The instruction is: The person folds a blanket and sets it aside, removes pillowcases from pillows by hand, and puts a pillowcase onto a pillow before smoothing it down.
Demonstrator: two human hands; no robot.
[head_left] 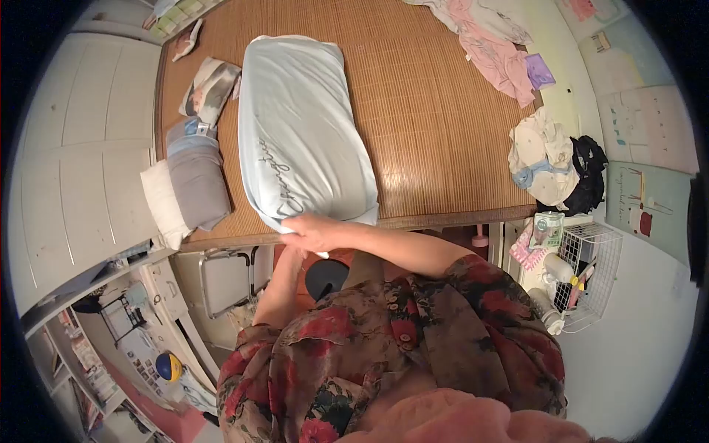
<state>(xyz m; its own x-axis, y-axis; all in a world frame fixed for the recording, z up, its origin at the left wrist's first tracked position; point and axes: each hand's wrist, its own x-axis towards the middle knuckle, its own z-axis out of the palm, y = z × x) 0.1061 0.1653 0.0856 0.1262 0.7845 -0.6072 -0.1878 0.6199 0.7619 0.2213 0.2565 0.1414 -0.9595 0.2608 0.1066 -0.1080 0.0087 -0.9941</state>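
A pillow in a light blue pillowcase [306,125] with dark script lettering lies on the woven mat [421,140], its near end at the bed's front edge. My right hand [316,232] reaches across from the right, its fingers closed on the pillowcase's near left corner. Just below it, my left hand [293,249] comes up to the same corner. The right hand covers most of the left, so the left fingers are hidden. A small white piece shows beneath the right hand; I cannot make out what it is.
Folded grey bedding [198,188] and a small printed pillow [213,88] lie along the left side. Pink clothing [491,52] and a white garment [543,151] lie at the right. A white wire basket [591,273] stands beside the bed at right. White cabinets [96,148] border the left.
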